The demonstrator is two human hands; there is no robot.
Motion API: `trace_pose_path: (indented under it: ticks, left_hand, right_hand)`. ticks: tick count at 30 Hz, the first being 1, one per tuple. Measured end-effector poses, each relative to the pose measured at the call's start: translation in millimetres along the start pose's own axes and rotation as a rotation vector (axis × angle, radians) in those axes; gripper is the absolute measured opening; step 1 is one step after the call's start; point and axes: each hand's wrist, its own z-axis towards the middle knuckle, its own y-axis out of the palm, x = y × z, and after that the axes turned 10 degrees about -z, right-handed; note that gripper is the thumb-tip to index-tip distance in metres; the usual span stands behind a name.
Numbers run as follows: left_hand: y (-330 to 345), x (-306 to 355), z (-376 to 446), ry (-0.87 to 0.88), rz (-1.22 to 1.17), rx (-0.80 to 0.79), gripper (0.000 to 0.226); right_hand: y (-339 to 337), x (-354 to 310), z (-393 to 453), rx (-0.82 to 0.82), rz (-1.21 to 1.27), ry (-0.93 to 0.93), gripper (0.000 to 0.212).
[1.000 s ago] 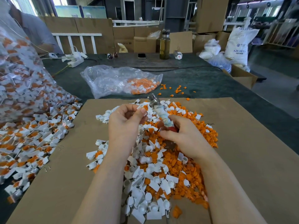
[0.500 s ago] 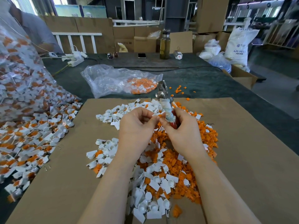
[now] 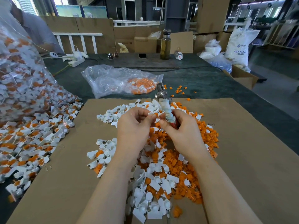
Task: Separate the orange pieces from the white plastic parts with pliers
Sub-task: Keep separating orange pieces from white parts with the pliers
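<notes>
Head view: left hand [image 3: 133, 125] pinches a small white plastic part with an orange insert [image 3: 155, 115] between thumb and fingertips, held up over the mixed heap of white and orange plastic pieces [image 3: 161, 159] on the brown cardboard sheet [image 3: 242, 159]. Right hand [image 3: 181, 128] is curled round the tape-wrapped, red-tipped handles of the metal pliers [image 3: 163, 102]; the thumb tip reaches in toward the pinched part and looks to touch its edge. Pliers' long axis runs up and away from the right fist, head pointing out beyond the pinch, tilted slightly toward the left hand. Can't tell if the jaws are spread or closed; head is too small and glinting. Key relation: the part sits just beside the handles, below and nearer than the pliers' head, so the jaws aren't on it yet. My read: the tool has to tip down, or the part go up, to bring the orange insert into the jaws. Left hand owns the part; right only has the tool. Clear plastic bag with orange pieces [image 3: 123, 81] lies well beyond the pinch.
</notes>
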Motion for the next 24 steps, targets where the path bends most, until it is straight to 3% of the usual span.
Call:
trace_pose_path:
  ticks: [8, 11, 24]
  left_hand:
    - [-13.6, 0.7, 5.9, 0.022, -0.285, 0.015, 0.009]
    - [-15.8, 0.4, 7.0, 0.027, -0.320, 0.018, 0.009]
    - [-20.7, 1.9, 6.0, 0.051, -0.297, -0.039, 0.007]
  right_hand:
    - [-14.0, 2.2, -1.3, -0.307, -0.017, 0.024, 0.010]
    - [-14.2, 2.2, -1.2, -0.376, -0.041, 0.021, 0.018]
    - [-13.3, 5.2, -0.1, -0.431, -0.099, -0.001, 0.027]
